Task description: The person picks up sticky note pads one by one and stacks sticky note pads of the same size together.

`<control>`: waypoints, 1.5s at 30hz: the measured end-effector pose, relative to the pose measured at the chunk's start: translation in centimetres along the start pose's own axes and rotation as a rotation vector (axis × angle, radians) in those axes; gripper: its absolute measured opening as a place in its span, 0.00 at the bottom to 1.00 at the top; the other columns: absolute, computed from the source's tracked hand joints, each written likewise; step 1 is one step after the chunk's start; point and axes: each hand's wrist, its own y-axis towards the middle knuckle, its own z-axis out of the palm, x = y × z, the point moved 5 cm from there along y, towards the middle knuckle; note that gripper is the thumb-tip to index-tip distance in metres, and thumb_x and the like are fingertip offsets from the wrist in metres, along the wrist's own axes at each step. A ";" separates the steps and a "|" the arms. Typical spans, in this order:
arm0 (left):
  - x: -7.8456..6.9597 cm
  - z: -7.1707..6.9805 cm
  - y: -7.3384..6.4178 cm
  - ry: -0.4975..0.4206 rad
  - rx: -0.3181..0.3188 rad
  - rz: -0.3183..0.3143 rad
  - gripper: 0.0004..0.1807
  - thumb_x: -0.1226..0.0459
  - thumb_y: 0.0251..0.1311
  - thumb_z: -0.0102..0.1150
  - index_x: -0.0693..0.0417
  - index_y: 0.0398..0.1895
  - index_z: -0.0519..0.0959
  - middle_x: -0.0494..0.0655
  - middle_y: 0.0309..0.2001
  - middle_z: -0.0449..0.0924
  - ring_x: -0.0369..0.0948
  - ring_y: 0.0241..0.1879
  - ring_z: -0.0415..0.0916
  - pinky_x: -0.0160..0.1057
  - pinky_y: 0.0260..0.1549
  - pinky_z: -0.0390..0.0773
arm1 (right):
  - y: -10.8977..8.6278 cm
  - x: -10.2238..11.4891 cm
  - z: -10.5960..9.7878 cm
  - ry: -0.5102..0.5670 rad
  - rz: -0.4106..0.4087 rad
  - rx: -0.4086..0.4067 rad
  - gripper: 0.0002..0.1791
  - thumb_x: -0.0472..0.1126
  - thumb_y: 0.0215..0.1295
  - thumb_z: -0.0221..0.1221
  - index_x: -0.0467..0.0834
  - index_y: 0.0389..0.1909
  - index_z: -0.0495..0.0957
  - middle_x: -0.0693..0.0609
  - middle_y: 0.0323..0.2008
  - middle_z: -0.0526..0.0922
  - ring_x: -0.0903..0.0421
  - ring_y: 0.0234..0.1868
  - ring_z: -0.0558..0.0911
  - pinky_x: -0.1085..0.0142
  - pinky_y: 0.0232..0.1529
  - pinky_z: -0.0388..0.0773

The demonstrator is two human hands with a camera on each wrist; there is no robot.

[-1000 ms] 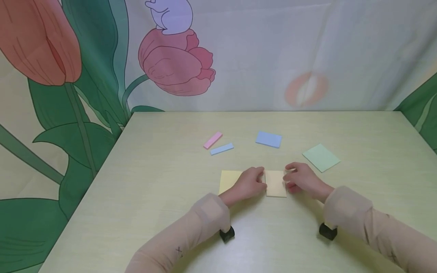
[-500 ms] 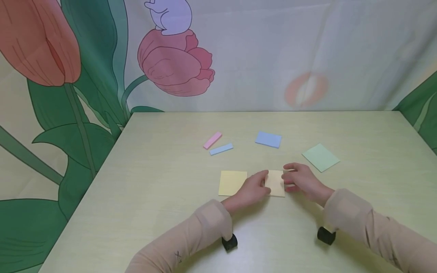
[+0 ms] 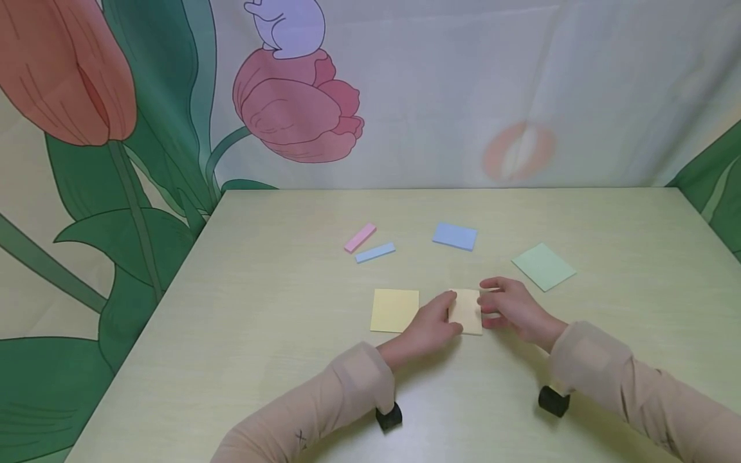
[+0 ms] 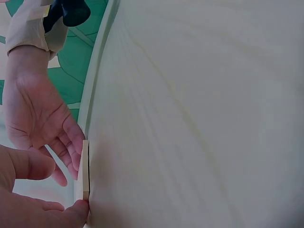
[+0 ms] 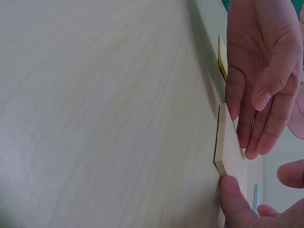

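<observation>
A cream sticky-note pad [image 3: 467, 314] lies flat on the table between the two hands. My left hand [image 3: 427, 326] reaches over its left edge, the forefinger toward the far corner and the thumb near the front. On the other side, the fingertips of my right hand [image 3: 515, 307] are right at the pad's right edge, fingers extended. The right wrist view shows the left hand [image 5: 266, 71] with long, straight fingers beside the pad [image 5: 231, 147]. In the left wrist view the right hand's fingers [image 4: 71, 137] hang relaxed at the pad's [image 4: 85, 171] far end.
Just left of the cream pad lies a yellow square pad [image 3: 392, 308]. Behind are a pink strip [image 3: 360, 238], a light blue strip [image 3: 375, 253] and a blue rectangular pad [image 3: 455, 236]. A green square pad [image 3: 544, 267] lies beyond the right hand.
My left hand has moved right over the cream pad's left edge, uncovering the yellow pad. The cream pad and right hand have shifted slightly left. In the last half second little has moved.
</observation>
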 end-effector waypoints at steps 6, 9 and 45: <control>-0.1 0.1 -0.2 0.013 0.006 0.003 0.30 0.72 0.52 0.50 0.64 0.61 0.58 0.53 0.62 0.61 0.41 0.58 0.62 0.40 0.58 0.62 | -0.1 0.0 0.1 0.007 0.009 0.007 0.28 0.37 0.62 0.46 0.34 0.62 0.52 0.37 0.55 0.63 0.51 0.45 0.71 0.64 0.40 0.78; -0.1 0.1 -0.3 0.028 0.007 0.013 0.30 0.72 0.52 0.50 0.65 0.61 0.58 0.53 0.61 0.62 0.41 0.57 0.62 0.40 0.57 0.63 | -0.2 0.0 0.1 0.010 0.007 0.010 0.28 0.37 0.62 0.46 0.34 0.62 0.52 0.37 0.55 0.63 0.51 0.45 0.71 0.64 0.39 0.78; -0.2 -0.3 -0.5 -0.006 -0.010 -0.008 0.32 0.71 0.52 0.49 0.64 0.63 0.56 0.54 0.65 0.56 0.45 0.65 0.52 0.42 0.63 0.54 | -0.3 -0.2 -1.0 -0.013 0.038 -0.015 0.29 0.39 0.62 0.47 0.35 0.62 0.53 0.41 0.55 0.62 0.53 0.42 0.71 0.65 0.39 0.77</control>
